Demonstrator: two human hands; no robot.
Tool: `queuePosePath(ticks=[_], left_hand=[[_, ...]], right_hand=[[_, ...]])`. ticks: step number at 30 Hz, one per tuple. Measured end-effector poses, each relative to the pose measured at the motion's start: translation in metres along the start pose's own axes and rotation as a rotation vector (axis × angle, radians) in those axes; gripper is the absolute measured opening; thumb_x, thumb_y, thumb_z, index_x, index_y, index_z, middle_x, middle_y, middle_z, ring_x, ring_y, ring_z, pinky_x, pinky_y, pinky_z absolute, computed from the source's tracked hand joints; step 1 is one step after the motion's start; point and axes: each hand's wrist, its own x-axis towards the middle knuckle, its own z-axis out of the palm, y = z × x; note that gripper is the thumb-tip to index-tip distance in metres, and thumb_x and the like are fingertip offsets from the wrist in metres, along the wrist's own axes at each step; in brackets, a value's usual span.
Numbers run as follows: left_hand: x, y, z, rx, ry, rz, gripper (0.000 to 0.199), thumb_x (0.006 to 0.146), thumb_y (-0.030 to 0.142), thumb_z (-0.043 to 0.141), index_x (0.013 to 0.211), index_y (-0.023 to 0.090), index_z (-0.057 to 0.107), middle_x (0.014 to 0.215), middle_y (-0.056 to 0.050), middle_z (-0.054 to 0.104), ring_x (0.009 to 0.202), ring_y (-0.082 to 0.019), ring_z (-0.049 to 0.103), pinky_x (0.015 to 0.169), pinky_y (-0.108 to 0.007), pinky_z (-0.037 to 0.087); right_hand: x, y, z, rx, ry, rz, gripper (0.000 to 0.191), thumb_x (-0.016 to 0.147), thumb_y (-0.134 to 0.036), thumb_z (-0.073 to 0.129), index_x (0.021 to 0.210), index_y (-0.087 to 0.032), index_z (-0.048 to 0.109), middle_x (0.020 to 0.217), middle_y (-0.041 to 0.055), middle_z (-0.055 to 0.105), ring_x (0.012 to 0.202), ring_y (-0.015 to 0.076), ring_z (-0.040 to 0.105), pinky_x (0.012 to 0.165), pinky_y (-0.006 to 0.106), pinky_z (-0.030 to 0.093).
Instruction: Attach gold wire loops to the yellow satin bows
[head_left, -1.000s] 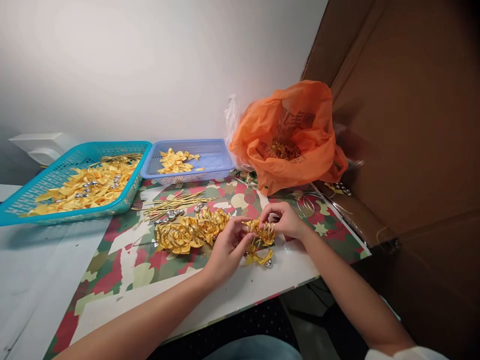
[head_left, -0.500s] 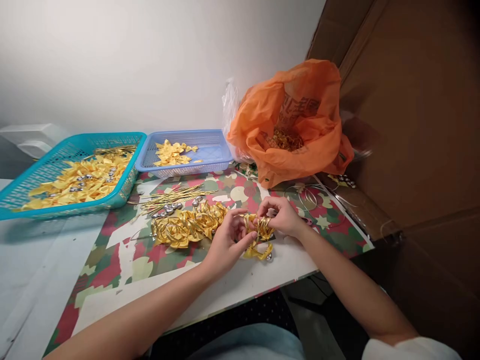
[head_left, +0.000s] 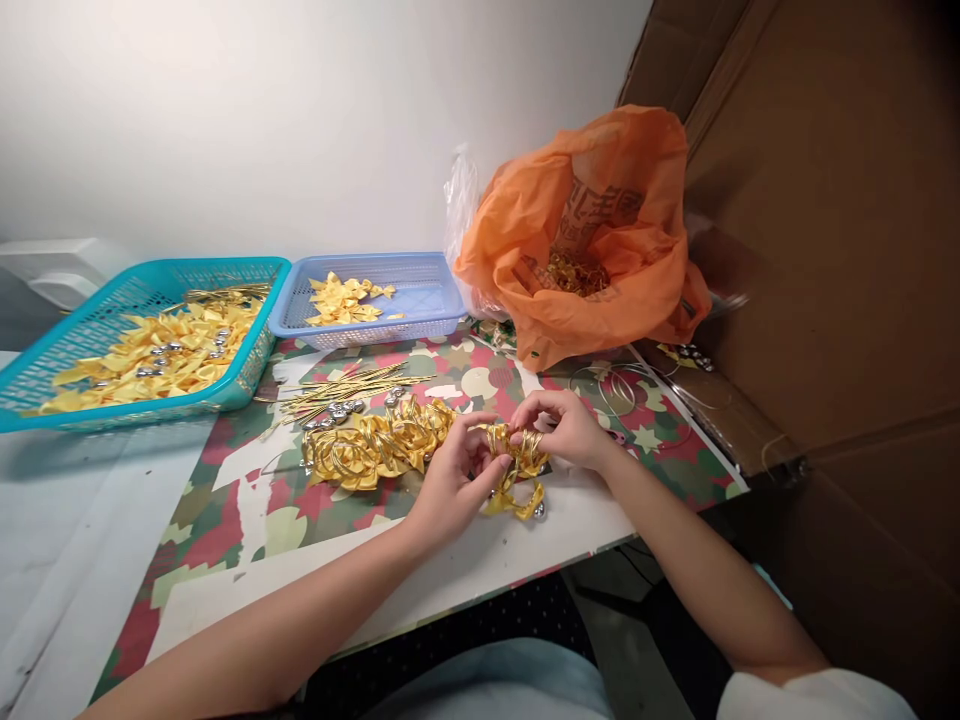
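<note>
My left hand (head_left: pixel 459 472) is closed on the left part of a cluster of gold wire and yellow ribbon (head_left: pixel 527 453), thumb and fingers curled toward it. My right hand (head_left: pixel 561 428) pinches the right part of the same cluster. Just below hangs or lies a yellow ribbon loop (head_left: pixel 517 500) with a silver bell (head_left: pixel 538 510). Left of my hands, a row of yellow bows with coiled gold wire (head_left: pixel 367 447) rests on the patterned sheet. Behind it are silver bells (head_left: pixel 345 411) and a bundle of gold twist ties (head_left: pixel 352 388).
At the left stands a teal basket (head_left: pixel 259 350) of yellow bows and bells. A blue basket (head_left: pixel 442 325) with yellow bows is beside it. An open orange bag (head_left: pixel 592 330) stands at the back right, near clear wire loops (head_left: pixel 619 390) and a cardboard box (head_left: pixel 832 220).
The view has tilted slightly. Both hands stay at the cluster, with only small shifts of the fingers.
</note>
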Motion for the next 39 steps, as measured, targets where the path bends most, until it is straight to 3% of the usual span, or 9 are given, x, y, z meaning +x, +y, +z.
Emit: queuePosePath(ticks=[4,10,16,22,27,33,39], left_hand=[[-0.0005,-0.0006,0.0003,-0.019,0.012,0.012,0.037,0.090,0.029,0.059,0.122,0.023,0.043,0.070,0.006,0.046,0.061,-0.010,0.043,0.057,-0.023,0.035],[-0.0007,-0.0012,0.0003,-0.016,0.018,0.010,0.034,0.092,0.028,0.058,0.122,0.026,0.042,0.071,0.006,0.045,0.061,-0.010,0.043,0.057,-0.023,0.036],[-0.0002,-0.0039,-0.0007,0.004,-0.009,0.033,0.034,0.093,0.027,0.055,0.124,0.025,0.041,0.083,0.001,0.056,0.069,-0.012,0.048,0.061,-0.024,0.039],[-0.0007,-0.0034,-0.0004,0.021,0.006,0.034,0.034,0.093,0.028,0.055,0.124,0.025,0.042,0.077,0.003,0.051,0.067,-0.012,0.047,0.060,-0.024,0.039],[-0.0007,-0.0025,0.0001,0.005,0.011,0.033,0.034,0.093,0.028,0.055,0.124,0.024,0.042,0.079,0.002,0.051,0.068,-0.012,0.048,0.060,-0.025,0.039],[-0.0011,-0.0019,0.0004,-0.009,0.013,0.016,0.034,0.093,0.030,0.056,0.124,0.024,0.042,0.080,0.001,0.052,0.070,-0.013,0.050,0.062,-0.025,0.040],[-0.0009,-0.0024,0.0006,-0.015,0.029,0.010,0.035,0.091,0.032,0.058,0.123,0.024,0.044,0.080,0.002,0.052,0.067,-0.013,0.049,0.062,-0.025,0.039]], right_hand=[[0.0006,0.0007,-0.0040,0.005,0.001,-0.048,0.020,0.065,-0.029,0.082,0.072,-0.019,0.067,0.075,0.0028,0.068,0.067,0.0141,0.058,0.062,0.027,0.044],[0.0003,0.0026,-0.0038,0.030,-0.005,-0.054,0.022,0.064,-0.027,0.083,0.074,-0.018,0.066,0.078,0.0029,0.068,0.065,0.0131,0.056,0.060,0.026,0.044],[-0.0004,-0.0007,-0.0048,0.014,-0.040,-0.094,0.016,0.065,-0.008,0.065,0.076,-0.019,0.065,0.083,0.0027,0.068,0.078,0.0167,0.062,0.070,0.029,0.047],[0.0002,-0.0025,-0.0049,0.016,-0.043,-0.136,0.020,0.061,-0.006,0.059,0.076,-0.020,0.063,0.083,0.0021,0.067,0.077,0.0162,0.060,0.071,0.029,0.046],[0.0000,-0.0024,-0.0054,0.016,-0.030,-0.170,0.016,0.064,-0.009,0.064,0.071,-0.020,0.055,0.082,0.0015,0.064,0.079,0.0165,0.059,0.073,0.030,0.045],[0.0010,-0.0028,-0.0075,-0.061,0.004,-0.226,0.029,0.062,-0.010,0.067,0.061,-0.021,0.041,0.075,-0.0008,0.055,0.072,0.0144,0.053,0.069,0.027,0.042],[0.0015,-0.0027,-0.0075,-0.144,0.015,-0.287,0.021,0.065,-0.010,0.069,0.058,-0.020,0.052,0.076,0.0007,0.056,0.071,0.0148,0.053,0.070,0.029,0.044]])
